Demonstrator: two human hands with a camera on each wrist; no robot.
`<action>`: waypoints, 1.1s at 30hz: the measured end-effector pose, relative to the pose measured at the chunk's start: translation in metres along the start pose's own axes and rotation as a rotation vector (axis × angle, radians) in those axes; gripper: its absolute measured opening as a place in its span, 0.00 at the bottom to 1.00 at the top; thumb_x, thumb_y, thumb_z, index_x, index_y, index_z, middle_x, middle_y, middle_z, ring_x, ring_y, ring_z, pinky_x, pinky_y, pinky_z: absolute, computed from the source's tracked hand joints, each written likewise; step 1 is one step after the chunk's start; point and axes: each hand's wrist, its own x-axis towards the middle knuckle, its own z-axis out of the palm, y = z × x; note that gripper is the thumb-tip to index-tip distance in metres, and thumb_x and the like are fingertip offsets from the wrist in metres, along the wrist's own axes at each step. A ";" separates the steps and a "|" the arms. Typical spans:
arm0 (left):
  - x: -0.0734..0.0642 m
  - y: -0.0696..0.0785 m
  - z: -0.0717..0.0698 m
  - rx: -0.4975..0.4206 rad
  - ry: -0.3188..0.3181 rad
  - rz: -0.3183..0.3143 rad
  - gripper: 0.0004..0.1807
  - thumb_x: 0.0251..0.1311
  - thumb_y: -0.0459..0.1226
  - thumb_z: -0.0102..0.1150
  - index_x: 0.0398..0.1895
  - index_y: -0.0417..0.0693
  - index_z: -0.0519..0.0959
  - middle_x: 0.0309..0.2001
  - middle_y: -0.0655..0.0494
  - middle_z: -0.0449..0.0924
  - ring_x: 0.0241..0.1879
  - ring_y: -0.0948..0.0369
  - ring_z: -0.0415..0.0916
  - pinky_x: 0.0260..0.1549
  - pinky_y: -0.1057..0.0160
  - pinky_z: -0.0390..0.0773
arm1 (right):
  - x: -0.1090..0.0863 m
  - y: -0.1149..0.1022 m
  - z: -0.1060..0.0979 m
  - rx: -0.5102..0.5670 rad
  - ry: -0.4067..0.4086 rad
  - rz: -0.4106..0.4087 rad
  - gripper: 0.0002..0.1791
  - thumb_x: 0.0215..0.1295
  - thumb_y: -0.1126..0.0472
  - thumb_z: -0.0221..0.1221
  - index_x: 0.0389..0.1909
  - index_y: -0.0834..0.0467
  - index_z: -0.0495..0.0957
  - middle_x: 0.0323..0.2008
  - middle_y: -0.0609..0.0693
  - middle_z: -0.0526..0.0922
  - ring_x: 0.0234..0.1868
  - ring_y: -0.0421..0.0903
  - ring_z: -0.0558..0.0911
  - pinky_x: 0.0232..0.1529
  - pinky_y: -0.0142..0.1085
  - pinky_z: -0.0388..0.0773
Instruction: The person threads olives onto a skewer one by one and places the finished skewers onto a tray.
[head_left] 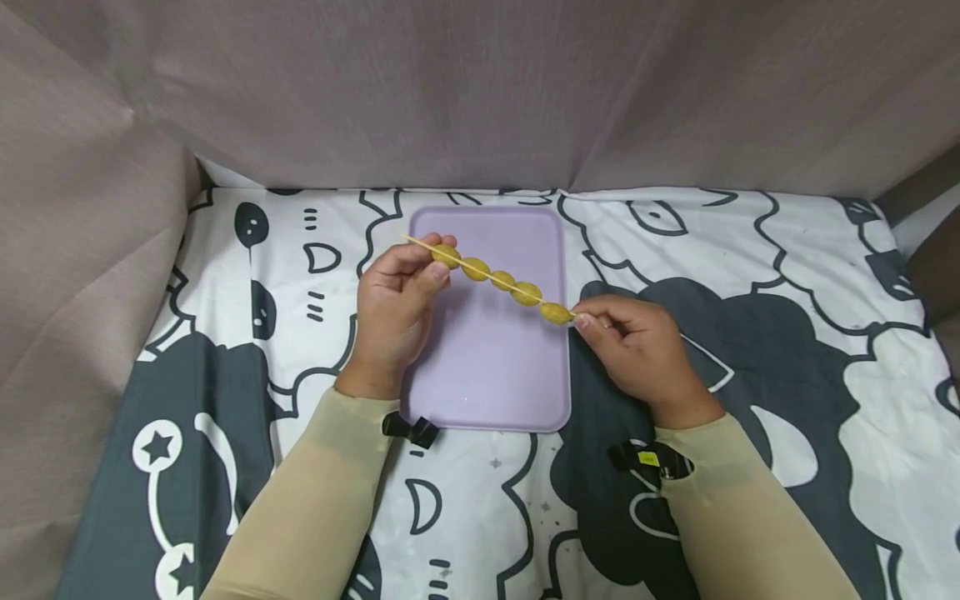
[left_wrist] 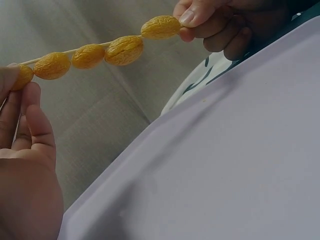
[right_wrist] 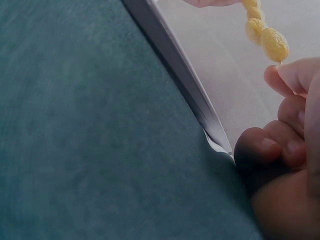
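A thin wooden skewer (head_left: 414,241) runs through several yellow, wrinkled oval fruits (head_left: 527,293), held slanting over a lilac tray (head_left: 491,375). My left hand (head_left: 395,312) pinches the fruit at the upper left end between thumb and fingers, and the skewer's tip sticks out past it. At the lower right end, my right hand (head_left: 647,354) pinches the short bare bit of skewer close beside the last fruit (right_wrist: 275,45). The left wrist view shows the skewered row of fruits (left_wrist: 124,50) stretched between both hands, small gaps between some of them.
The tray lies on a black and white patterned cloth (head_left: 480,500) with cartoon shapes. A grey-brown curtain (head_left: 480,92) hangs behind and along the left side. Dark straps (head_left: 411,430) sit at both wrists, over beige sleeves.
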 end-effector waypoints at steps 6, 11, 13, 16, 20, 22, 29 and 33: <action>0.000 -0.001 -0.001 -0.030 0.000 -0.020 0.14 0.62 0.37 0.85 0.48 0.49 0.90 0.56 0.56 0.94 0.59 0.59 0.91 0.52 0.69 0.92 | 0.000 0.000 0.000 0.000 -0.004 -0.005 0.10 0.70 0.78 0.69 0.44 0.62 0.92 0.19 0.44 0.69 0.21 0.36 0.67 0.22 0.31 0.63; 0.000 -0.002 0.000 -0.044 0.001 -0.019 0.14 0.61 0.36 0.85 0.48 0.48 0.91 0.56 0.56 0.94 0.60 0.59 0.91 0.55 0.68 0.92 | 0.000 0.000 -0.001 -0.001 -0.004 -0.006 0.10 0.70 0.78 0.69 0.44 0.62 0.92 0.18 0.44 0.69 0.21 0.36 0.67 0.22 0.31 0.63; 0.000 -0.001 0.000 -0.050 0.004 -0.018 0.14 0.62 0.34 0.84 0.48 0.47 0.91 0.56 0.55 0.94 0.59 0.58 0.91 0.56 0.68 0.92 | 0.000 0.001 -0.001 0.000 -0.006 -0.008 0.10 0.70 0.78 0.69 0.44 0.62 0.92 0.18 0.44 0.69 0.21 0.36 0.67 0.22 0.31 0.63; 0.001 -0.001 0.000 -0.042 0.008 -0.016 0.14 0.61 0.34 0.85 0.49 0.47 0.91 0.56 0.55 0.94 0.59 0.58 0.91 0.56 0.67 0.92 | 0.000 0.001 -0.002 -0.007 -0.005 -0.007 0.10 0.70 0.78 0.69 0.44 0.62 0.92 0.18 0.44 0.69 0.21 0.36 0.67 0.22 0.30 0.63; 0.002 -0.002 -0.002 -0.019 0.018 -0.017 0.17 0.57 0.39 0.87 0.48 0.48 0.92 0.54 0.55 0.95 0.58 0.59 0.92 0.56 0.67 0.92 | 0.001 0.000 -0.002 -0.024 -0.007 0.000 0.10 0.70 0.77 0.69 0.45 0.62 0.92 0.18 0.44 0.69 0.21 0.36 0.67 0.22 0.30 0.64; 0.002 -0.003 -0.002 -0.015 0.023 -0.017 0.18 0.56 0.40 0.87 0.48 0.49 0.92 0.54 0.55 0.95 0.58 0.59 0.92 0.56 0.68 0.92 | 0.001 0.000 -0.001 -0.029 -0.010 0.000 0.10 0.70 0.77 0.70 0.45 0.62 0.92 0.18 0.44 0.69 0.21 0.36 0.67 0.22 0.30 0.64; 0.002 -0.003 -0.002 -0.050 0.031 -0.009 0.14 0.60 0.34 0.85 0.47 0.47 0.91 0.52 0.53 0.95 0.56 0.58 0.92 0.53 0.68 0.92 | 0.001 -0.001 0.000 -0.032 -0.012 -0.005 0.10 0.69 0.78 0.70 0.44 0.62 0.92 0.18 0.44 0.69 0.20 0.36 0.66 0.22 0.30 0.63; 0.002 -0.003 -0.002 -0.051 0.033 -0.008 0.14 0.62 0.34 0.84 0.49 0.45 0.91 0.50 0.51 0.95 0.54 0.59 0.92 0.51 0.69 0.92 | 0.002 -0.001 0.000 -0.032 -0.015 0.004 0.09 0.70 0.78 0.69 0.44 0.62 0.92 0.18 0.44 0.69 0.20 0.36 0.66 0.21 0.30 0.63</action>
